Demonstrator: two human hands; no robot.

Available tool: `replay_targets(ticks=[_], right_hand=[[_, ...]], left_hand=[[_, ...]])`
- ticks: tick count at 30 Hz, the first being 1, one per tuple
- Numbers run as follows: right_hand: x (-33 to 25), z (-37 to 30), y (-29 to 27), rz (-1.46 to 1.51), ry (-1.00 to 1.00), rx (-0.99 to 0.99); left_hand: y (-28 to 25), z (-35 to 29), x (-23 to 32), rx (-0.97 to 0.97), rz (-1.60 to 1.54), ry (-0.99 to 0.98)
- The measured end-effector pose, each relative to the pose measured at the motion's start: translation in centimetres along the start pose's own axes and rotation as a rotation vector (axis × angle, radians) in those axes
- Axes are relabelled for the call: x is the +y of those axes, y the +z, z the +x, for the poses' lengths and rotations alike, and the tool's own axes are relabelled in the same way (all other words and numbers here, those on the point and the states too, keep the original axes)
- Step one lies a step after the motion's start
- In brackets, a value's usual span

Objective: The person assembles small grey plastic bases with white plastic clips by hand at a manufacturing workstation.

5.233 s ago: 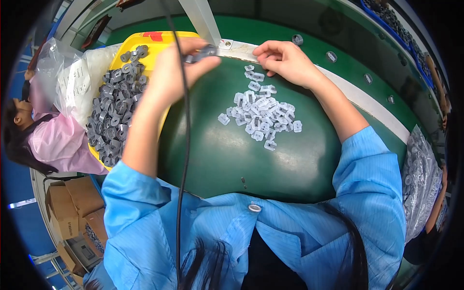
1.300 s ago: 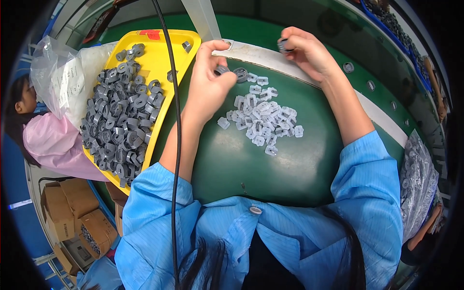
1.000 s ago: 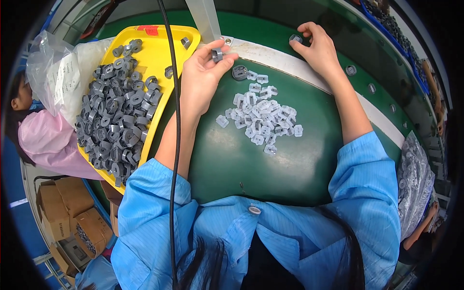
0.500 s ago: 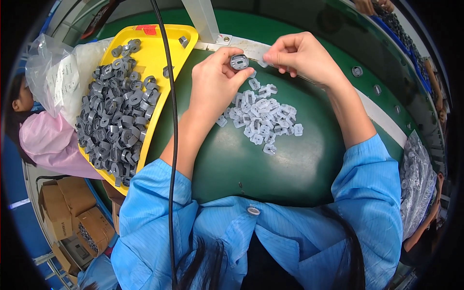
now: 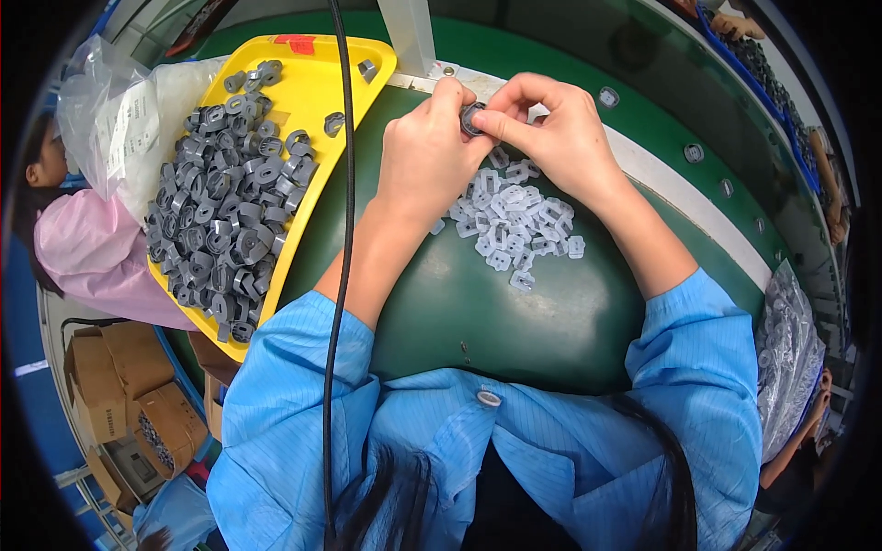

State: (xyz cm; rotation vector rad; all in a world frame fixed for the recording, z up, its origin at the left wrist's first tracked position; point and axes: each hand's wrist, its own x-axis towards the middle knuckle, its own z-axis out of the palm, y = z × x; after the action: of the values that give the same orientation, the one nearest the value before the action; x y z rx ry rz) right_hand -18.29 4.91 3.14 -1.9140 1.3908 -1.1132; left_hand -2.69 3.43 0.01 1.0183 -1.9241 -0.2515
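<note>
it was a factory workshop: a tray [image 5: 312, 83] heaped with parts [image 5: 230, 193], a green belt [image 5: 650, 121] bearing spaced pieces [image 5: 694, 152], cartons [image 5: 138, 358], a co-worker [image 5: 101, 253].

Small dark-grey rounded part [image 5: 473, 118], partly hidden between left grip [image 5: 425, 151] and right grip [image 5: 559, 138], near loosely heaped translucent pieces [image 5: 514, 218].

- Wearer's hands [image 5: 427, 151]: 2
- Held grey part [image 5: 472, 118]: 1
- Yellow tray [image 5: 308, 84]: 1
- Grey oval rings [image 5: 230, 202], heaped: dozens, uncountable
- Translucent plastic pieces [image 5: 510, 216], piled: dozens
- Oval pieces [image 5: 694, 152] on green strip [image 5: 648, 124]: at least 4
</note>
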Motion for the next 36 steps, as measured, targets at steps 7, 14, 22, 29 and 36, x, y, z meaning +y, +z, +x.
replay_targets(ticks=[7,14,22,29,36], right_hand=[[1.4,0.6,-0.4,0.356,0.253,-0.193],[2.7,0.6,-2.8,0.598,0.413,-0.487],[-0.5,0.0,-2.3,0.175,0.259,-0.354],[2.4,0.5,-1.7,1.017,0.229,-0.474],[8.2,1.7,-5.9,0.185,0.368,0.131]], left_hand=[[0.1,-0.1,0.8,-0.03,0.003,0.068],[-1.2,0.2,0.8,-0.406,-0.259,-0.055],[-1.0,0.0,0.5,-0.224,-0.15,0.133],[-0.1,0.3,2.2,-0.009,-0.213,0.21],[-10.1,2.6,-3.0,-0.404,0.449,0.028]])
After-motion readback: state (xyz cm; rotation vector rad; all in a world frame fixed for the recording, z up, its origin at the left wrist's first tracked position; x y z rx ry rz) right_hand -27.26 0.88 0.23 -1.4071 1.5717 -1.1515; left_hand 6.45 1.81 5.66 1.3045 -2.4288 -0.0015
